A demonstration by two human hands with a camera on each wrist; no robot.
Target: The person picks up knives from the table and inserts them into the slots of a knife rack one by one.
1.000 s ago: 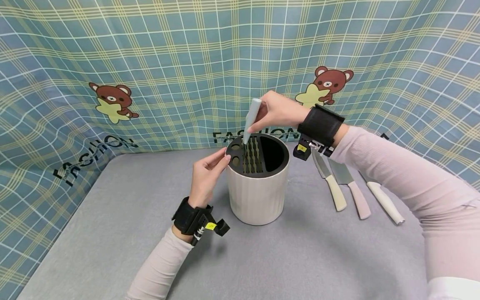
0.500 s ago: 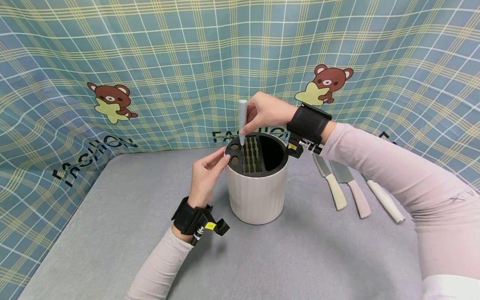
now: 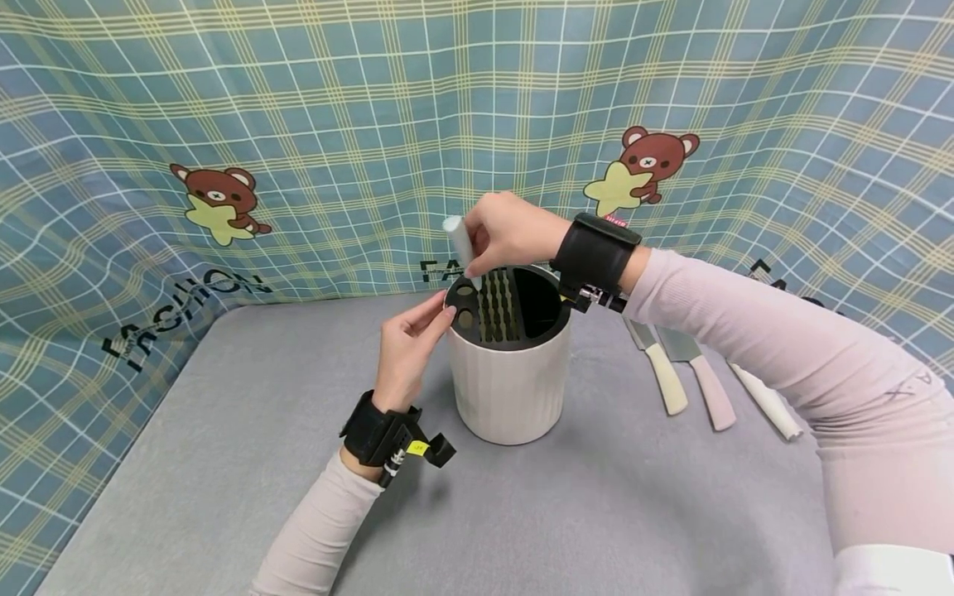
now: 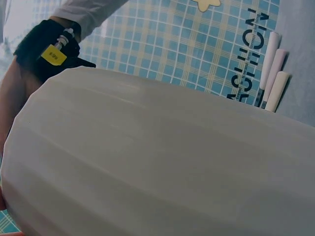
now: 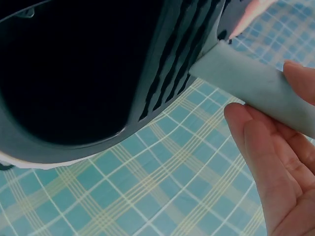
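Observation:
A ribbed white knife holder [image 3: 508,397] with a black slotted top stands on the table, and its wall fills most of the left wrist view. My left hand [image 3: 402,356] grips its left rim, thumb on top. In my right hand [image 3: 514,232] is a knife with a pale blue handle [image 3: 459,240], pinched between thumb and fingers. The handle leans to the left, its lower end at the leftmost wavy slot. No blade shows in the head view. Seen from the right wrist, the knife handle [image 5: 251,83] meets the top beside the slots [image 5: 172,64].
Right of the holder lie three knives, with a yellow handle [image 3: 666,381], a pink handle [image 3: 711,393] and a white handle [image 3: 766,403]. The right forearm passes over their blade side. A checked curtain [image 3: 358,165] hangs behind the grey table [image 3: 246,414].
My right hand has moved left and a little down. The knife handle has swung from leaning right, through upright, to leaning left. My left hand has stayed on the rim.

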